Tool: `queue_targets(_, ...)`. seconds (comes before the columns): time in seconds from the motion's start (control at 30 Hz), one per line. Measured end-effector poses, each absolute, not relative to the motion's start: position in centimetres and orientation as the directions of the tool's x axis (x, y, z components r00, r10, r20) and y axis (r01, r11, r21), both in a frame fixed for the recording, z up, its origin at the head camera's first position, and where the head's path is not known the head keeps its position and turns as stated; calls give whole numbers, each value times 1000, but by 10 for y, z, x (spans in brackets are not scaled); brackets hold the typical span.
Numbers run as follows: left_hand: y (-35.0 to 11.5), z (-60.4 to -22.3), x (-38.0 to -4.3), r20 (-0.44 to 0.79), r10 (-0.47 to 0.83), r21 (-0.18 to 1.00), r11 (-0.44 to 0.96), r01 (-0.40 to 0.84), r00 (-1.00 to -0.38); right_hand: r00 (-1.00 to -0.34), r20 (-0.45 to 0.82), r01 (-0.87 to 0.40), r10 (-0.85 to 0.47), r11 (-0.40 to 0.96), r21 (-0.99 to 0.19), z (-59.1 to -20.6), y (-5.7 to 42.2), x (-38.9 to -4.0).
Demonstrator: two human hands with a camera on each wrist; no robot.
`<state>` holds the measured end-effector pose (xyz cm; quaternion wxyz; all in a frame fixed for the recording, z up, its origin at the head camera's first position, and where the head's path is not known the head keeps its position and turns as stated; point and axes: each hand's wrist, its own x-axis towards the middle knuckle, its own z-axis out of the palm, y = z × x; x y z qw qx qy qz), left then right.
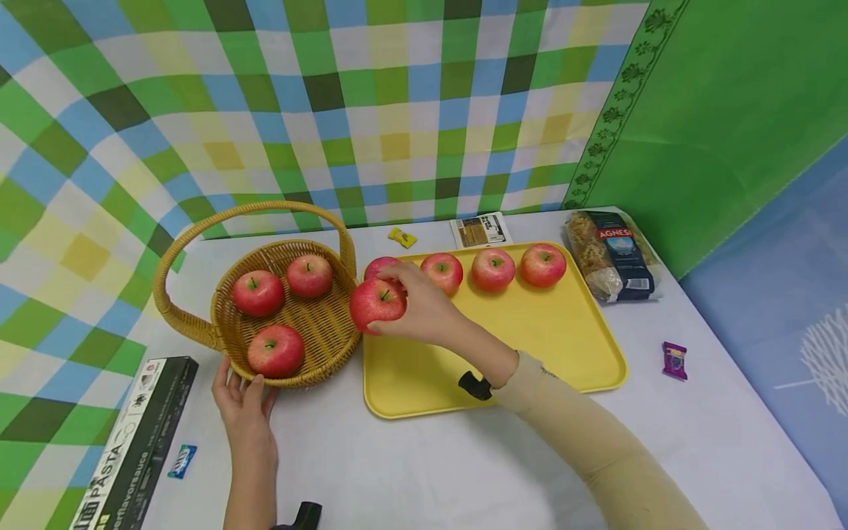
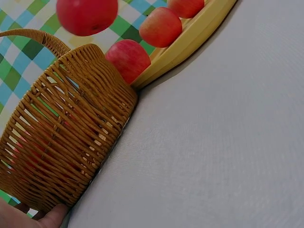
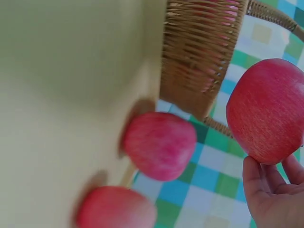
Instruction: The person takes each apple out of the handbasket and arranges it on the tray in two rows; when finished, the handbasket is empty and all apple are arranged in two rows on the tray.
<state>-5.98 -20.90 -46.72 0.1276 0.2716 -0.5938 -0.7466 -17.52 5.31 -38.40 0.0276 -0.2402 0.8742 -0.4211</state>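
My right hand [image 1: 424, 302] grips a red apple [image 1: 376, 304] above the tray's left edge, near the basket; in the right wrist view this apple [image 3: 268, 111] sits at the fingertips, off the surface. The wicker basket [image 1: 322, 379] with a tall arched handle holds three apples. My left hand [image 1: 244, 401] touches the basket's front left side, its fingers against the outer wall; the left wrist view shows the thumb low on the wickerwork [image 2: 71, 128]. Several apples [image 1: 493, 270] line the back of the yellow tray [image 1: 510, 353]; one is partly hidden behind my right hand.
Right of the tray lie an AGNESI pasta bag [image 1: 612, 254] and a purple wrapped candy [image 1: 674, 361]. Behind it are a yellow candy [image 1: 401, 237] and a flat packet [image 1: 481, 230]. At the left are a long pasta box [image 1: 142, 442] and a blue candy [image 1: 182, 461].
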Motion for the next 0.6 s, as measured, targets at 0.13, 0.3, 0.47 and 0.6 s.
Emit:
queue_targets(0.13, -209, -468, -60, -257, -514, 956, -261, -136, -819, -895, 123, -359, -428, 530, -768, -398, 69, -170)
queue_targets(0.3, -209, -468, -60, -255, -517, 956, -259, -135, -817, -883, 93, -363, -460, 545, -756, -422, 74, -168)
queue_targets(0.47, -209, -468, -60, -251, -516, 959, -247, -139, -819, -857, 59, -393, -513, 574, -719, -434, 72, -165)
queue_targets(0.6, -209, -469, -60, -247, -510, 960, -245, -137, -824, -851, 41, -396, -524, 589, -704, -437, 68, -164)
